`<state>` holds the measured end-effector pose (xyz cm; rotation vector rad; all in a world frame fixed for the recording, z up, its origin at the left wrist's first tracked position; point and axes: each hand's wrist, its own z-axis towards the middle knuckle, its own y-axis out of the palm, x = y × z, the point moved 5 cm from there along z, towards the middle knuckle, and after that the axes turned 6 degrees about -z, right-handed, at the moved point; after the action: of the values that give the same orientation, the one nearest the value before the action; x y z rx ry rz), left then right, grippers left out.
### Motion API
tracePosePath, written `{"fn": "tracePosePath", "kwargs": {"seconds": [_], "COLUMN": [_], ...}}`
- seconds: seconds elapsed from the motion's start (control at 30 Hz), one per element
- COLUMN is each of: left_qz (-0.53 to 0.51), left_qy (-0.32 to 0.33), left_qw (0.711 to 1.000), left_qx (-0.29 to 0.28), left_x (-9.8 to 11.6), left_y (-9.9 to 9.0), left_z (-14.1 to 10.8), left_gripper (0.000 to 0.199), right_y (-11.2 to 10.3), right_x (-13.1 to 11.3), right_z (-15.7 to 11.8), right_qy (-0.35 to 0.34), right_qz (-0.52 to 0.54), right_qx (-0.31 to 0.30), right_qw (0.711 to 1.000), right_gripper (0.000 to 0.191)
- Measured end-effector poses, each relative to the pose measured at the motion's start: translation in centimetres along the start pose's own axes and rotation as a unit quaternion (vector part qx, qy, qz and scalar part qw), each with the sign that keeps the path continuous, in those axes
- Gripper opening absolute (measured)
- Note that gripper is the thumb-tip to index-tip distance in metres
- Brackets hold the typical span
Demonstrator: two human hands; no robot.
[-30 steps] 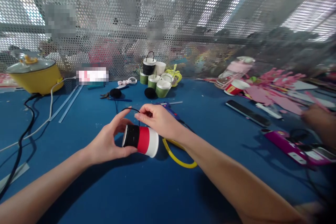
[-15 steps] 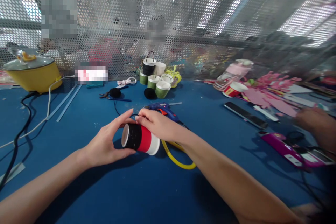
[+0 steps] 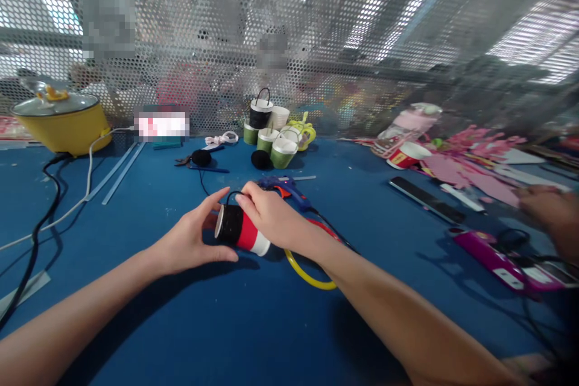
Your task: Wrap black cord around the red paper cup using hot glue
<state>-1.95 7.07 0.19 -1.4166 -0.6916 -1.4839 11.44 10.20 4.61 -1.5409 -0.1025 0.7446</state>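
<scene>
A paper cup [image 3: 248, 234] with black, red and white bands lies tilted in the air, its mouth facing left. My right hand [image 3: 266, 211] is closed over its upper right side, with a thin black cord handle [image 3: 233, 194] at the fingertips. Around the mouth end my left hand [image 3: 192, 235] curves in a wide C, thumb just below the cup and index finger above it. Its other fingers are partly hidden behind the cup. Beyond both hands lies a blue glue gun [image 3: 287, 188]. A yellow ring [image 3: 307, 280] is partly covered by my right forearm.
Green and black small buckets [image 3: 284, 151] cluster at the back, near black pompoms [image 3: 261, 160] and pliers [image 3: 184, 161]. A yellow electric pot [image 3: 63, 126] stands far left. Rightward are a phone [image 3: 425, 199], a purple power strip [image 3: 486, 259] and another person's hand [image 3: 545, 208].
The cup has risen slightly and turned a little within my hands. My left thumb now sits apart from its side. The whole view has shifted slightly.
</scene>
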Motion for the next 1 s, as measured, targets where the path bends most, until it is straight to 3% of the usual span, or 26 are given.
{"fn": "tracePosePath", "kwargs": {"seconds": [0.1, 0.23, 0.57, 0.77, 1.0], "left_qz": [-0.064, -0.067, -0.081, -0.071, -0.104], "left_qy": [-0.065, -0.078, -0.042, -0.037, -0.076], "left_qw": [0.996, 0.994, 0.996, 0.997, 0.992], "left_qx": [0.015, 0.040, 0.019, 0.018, 0.015], "left_x": [-0.2, 0.1, 0.7, 0.8, 0.7], "left_y": [0.1, -0.2, 0.1, 0.1, 0.2], "left_z": [0.1, 0.1, 0.1, 0.0, 0.0], "left_gripper": [0.078, 0.062, 0.068, 0.072, 0.072], "right_y": [0.3, 0.5, -0.5, 0.0, 0.1], "right_x": [-0.7, -1.3, -0.7, -0.8, -1.4], "right_z": [-0.3, -0.5, -0.2, -0.3, -0.6], "right_qy": [0.003, -0.009, -0.050, -0.036, -0.041], "right_qz": [-0.040, -0.063, 0.046, 0.034, -0.008], "right_qx": [-0.001, -0.002, 0.030, -0.010, 0.001], "right_qw": [0.999, 0.998, 0.997, 0.999, 0.999], "right_gripper": [0.017, 0.015, 0.020, 0.017, 0.015]}}
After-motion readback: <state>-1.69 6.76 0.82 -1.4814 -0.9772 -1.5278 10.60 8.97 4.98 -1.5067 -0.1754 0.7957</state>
